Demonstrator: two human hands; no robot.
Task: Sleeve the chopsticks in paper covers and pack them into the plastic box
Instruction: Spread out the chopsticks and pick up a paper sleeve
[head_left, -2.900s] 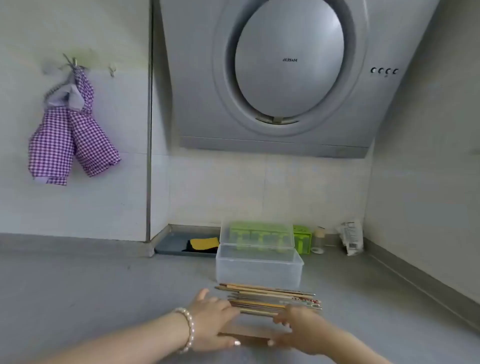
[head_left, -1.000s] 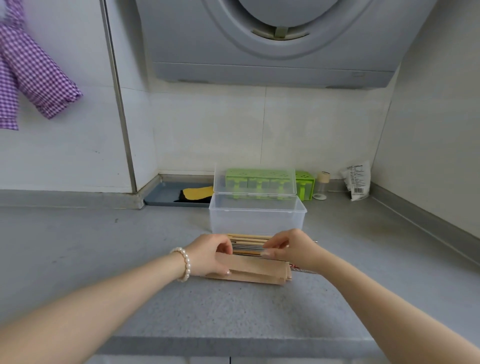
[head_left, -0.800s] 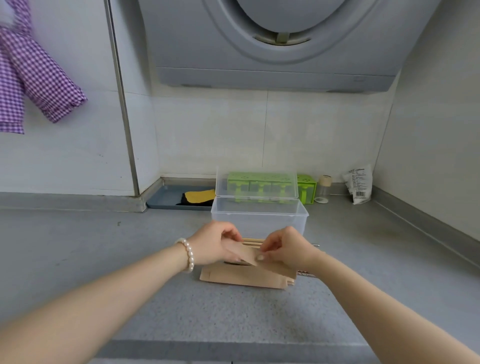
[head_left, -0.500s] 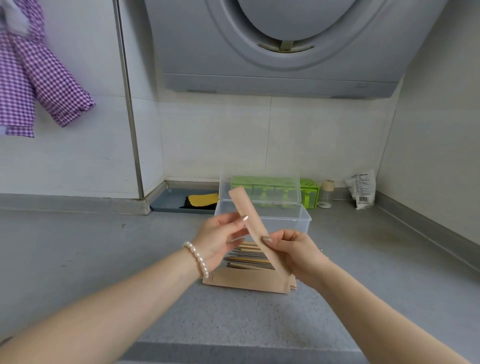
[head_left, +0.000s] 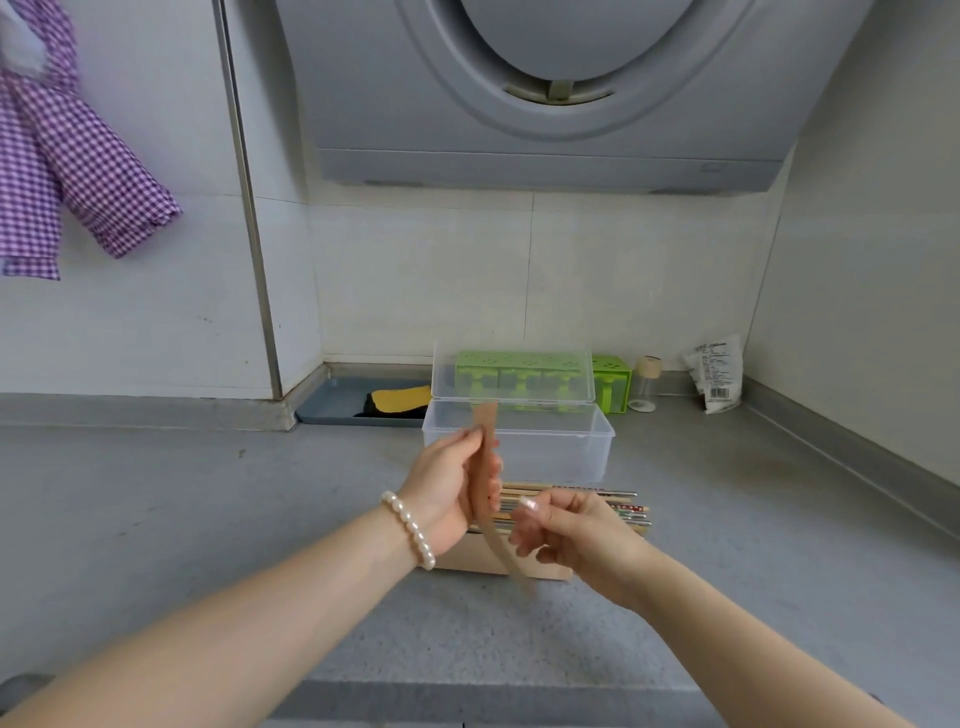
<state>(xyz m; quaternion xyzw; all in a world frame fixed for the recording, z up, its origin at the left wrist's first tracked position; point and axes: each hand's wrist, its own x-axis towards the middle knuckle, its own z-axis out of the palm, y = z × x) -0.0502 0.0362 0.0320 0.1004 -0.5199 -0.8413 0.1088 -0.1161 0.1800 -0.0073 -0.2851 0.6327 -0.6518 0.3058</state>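
Grey counter (head_left: 156, 519) fills this kitchen corner, with a range hood (head_left: 550, 104) overhead. At its middle, the left hand (head_left: 454, 491) has its fingers and thumb curled round one paper cover (head_left: 485, 467), holding it nearly upright so the top end pokes up in front of the plastic box (head_left: 519, 447). The right hand (head_left: 563, 525) sits just beside the lower half of that cover, fingers loosely curled; the lower end is blurred, and I cannot tell whether it still pinches the paper or has let go.

Half a second ago both hands held the cover slanted, the right gripping its lower part; now it has swung upright into the left hand's grip. A second ago it was still being peeled from the stack of covers (head_left: 467, 558) lying flat on the counter. So one sleeve looks singled out and ready, and the right hand seems about free to fetch a pair.

Outward from the hands, the chopsticks (head_left: 587, 501) lie in a row between the stack and the box, none sleeved yet. Its lid stands open at the back, and it looks empty. Behind it are a green rack (head_left: 524, 374) and a purple checked cloth (head_left: 78, 171) on the wall.
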